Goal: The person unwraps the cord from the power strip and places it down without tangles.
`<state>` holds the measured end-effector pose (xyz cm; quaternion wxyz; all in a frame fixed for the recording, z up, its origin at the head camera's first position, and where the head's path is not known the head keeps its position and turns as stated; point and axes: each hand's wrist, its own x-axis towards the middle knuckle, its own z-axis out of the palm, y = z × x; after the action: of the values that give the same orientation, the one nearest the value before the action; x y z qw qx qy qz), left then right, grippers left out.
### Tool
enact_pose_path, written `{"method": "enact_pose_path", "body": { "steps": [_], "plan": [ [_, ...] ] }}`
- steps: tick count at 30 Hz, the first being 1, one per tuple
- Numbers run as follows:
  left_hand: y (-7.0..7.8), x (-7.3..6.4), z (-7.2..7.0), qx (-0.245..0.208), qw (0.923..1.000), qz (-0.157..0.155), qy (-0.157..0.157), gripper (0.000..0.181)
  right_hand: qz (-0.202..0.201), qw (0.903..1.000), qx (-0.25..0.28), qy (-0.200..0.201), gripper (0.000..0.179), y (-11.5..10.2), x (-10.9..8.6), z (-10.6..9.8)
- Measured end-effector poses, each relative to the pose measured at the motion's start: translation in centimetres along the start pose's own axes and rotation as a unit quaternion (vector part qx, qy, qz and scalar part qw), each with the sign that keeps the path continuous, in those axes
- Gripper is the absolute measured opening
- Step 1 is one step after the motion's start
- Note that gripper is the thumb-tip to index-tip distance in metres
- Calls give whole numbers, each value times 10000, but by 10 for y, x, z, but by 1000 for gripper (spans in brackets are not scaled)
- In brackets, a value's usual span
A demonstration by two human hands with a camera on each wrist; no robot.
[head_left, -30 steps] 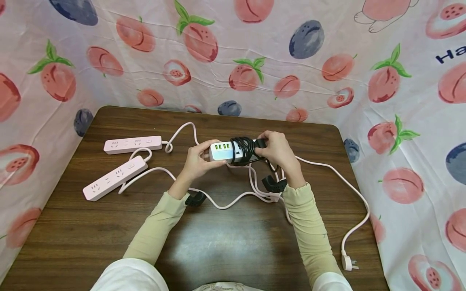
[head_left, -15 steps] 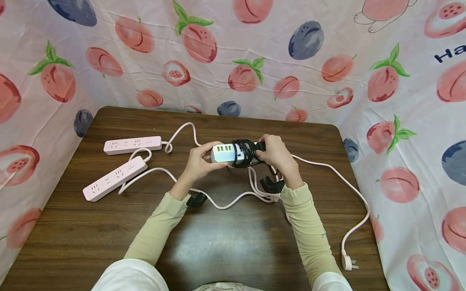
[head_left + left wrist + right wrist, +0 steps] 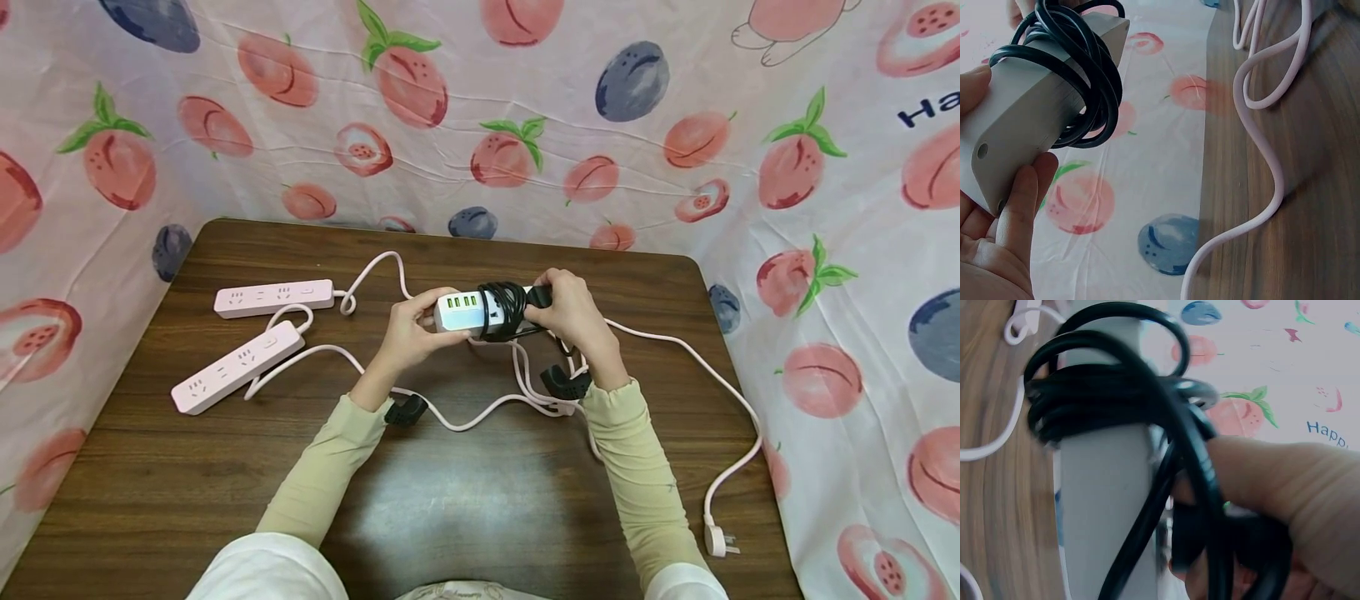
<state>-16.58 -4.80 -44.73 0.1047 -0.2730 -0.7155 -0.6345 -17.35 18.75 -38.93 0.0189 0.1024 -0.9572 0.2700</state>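
Note:
A white power strip [image 3: 460, 313] with a row of green USB ports is held up above the table. Black cord [image 3: 504, 312] is wound in several turns around its middle. My left hand [image 3: 405, 335] grips the strip's left end, thumb on the near side. In the left wrist view its fingers [image 3: 1019, 206] lie along the strip's end edge. At the other end, my right hand [image 3: 573, 315] pinches a black plug [image 3: 537, 297] between thumb and fingers. A loose length of cord crosses in front of the plug [image 3: 1235, 544] in the right wrist view; whether its prongs sit in a socket, I cannot tell.
Two pink power strips [image 3: 273, 299] lie at the left of the brown table [image 3: 450, 517]. Their pale cables [image 3: 480, 423] run across the middle and under my hands. A pale three-pin plug [image 3: 717, 542] lies near the right edge. Fruit-print curtains [image 3: 420, 167] enclose the table.
The power strip has shifted very slightly right since a second ago, with both hands keeping their hold. The cord's turns stay around it, and the pink strips have not moved.

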Motion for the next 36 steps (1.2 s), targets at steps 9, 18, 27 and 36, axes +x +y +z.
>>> {"method": "enact_pose_path", "body": {
  "steps": [9,18,27,36],
  "plan": [
    [-1,1,1,41,10000,76,18,49,340,9985,-399,-181,19,-6,1,0],
    [-4,1,2,-129,9998,-1,-166,49,820,9947,-334,-522,26,-5,2,-1],
    [-4,0,2,-153,9997,-24,-196,49,619,9971,-212,-387,27,-1,1,-1],
    [-1,1,0,-54,9998,88,-174,49,514,9986,12,-145,23,2,0,3]
  ]
}}
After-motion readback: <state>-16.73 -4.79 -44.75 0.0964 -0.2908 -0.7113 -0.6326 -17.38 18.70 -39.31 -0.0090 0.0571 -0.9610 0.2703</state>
